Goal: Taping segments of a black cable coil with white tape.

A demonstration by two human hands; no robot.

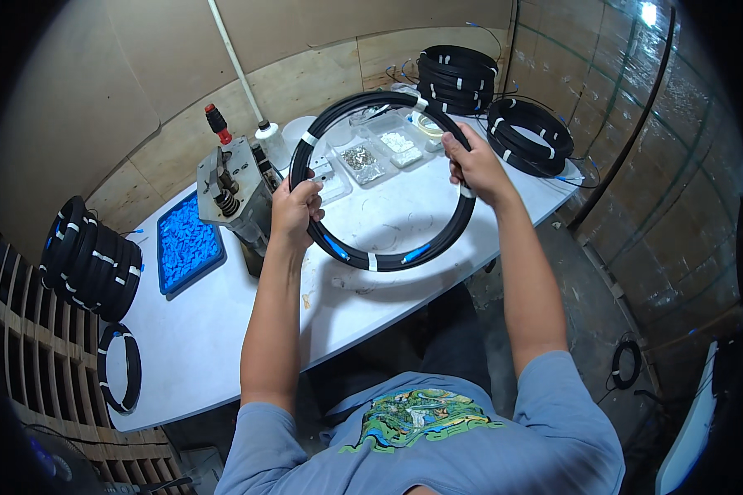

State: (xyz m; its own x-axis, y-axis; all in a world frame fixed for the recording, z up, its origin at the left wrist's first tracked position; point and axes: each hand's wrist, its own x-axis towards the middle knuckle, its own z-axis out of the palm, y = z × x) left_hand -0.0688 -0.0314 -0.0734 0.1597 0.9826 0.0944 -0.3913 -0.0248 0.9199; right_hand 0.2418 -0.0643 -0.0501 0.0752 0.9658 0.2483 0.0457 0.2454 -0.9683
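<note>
Held up over the white table is a coil of black cable (442, 233), bound with white ties and showing two blue connectors along its lower edge. My left hand (295, 213) is closed around the coil's left side. On the upper right, my right hand (477, 165) grips the same coil, thumb on top. Just left of my left hand stands a metal bench press (238, 186) with a red-and-black handle. Through the ring show a clear tray of small metal parts (362, 162) and a tray of white pieces (399, 144).
A blue tray (220, 262) of small blue parts lies left of the press. Stacked coils stand at the left (99, 260) and back right (456, 80), with another pile (530, 138) nearer. One coil (105, 375) lies at the table's left end. A white bottle (270, 136) is behind the press.
</note>
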